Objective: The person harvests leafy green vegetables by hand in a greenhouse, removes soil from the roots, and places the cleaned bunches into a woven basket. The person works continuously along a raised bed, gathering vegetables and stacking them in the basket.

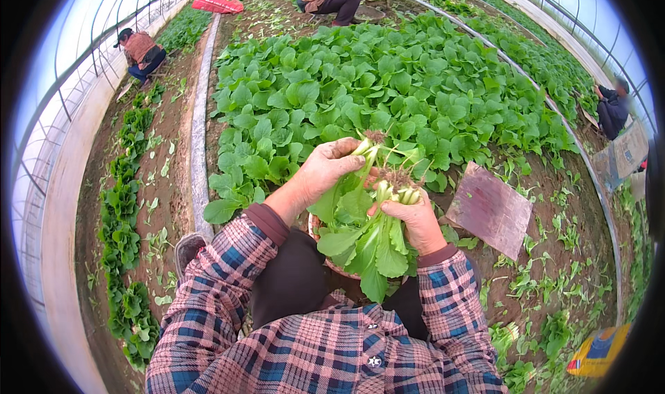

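My left hand [332, 166] pinches the stem base of a small leafy green plant [366, 147], its soil-covered roots pointing up. Close beside it, my right hand [413, 215] grips a bunch of leafy greens [382, 243] by the pale stems, with a tangle of brown roots on top and the leaves hanging down. The leaves from both hands overlap between my knees. Under them shows part of the rim of a round container [340, 271]; its inside is mostly hidden by the leaves.
A dense bed of leafy greens [363, 87] grows ahead. A flat board [489, 209] lies on the soil at right, near scattered leaves. A pale strip [200, 124] and a row of greens [122, 207] run at left. Several people crouch farther off. A yellow bag [599, 351] lies lower right.
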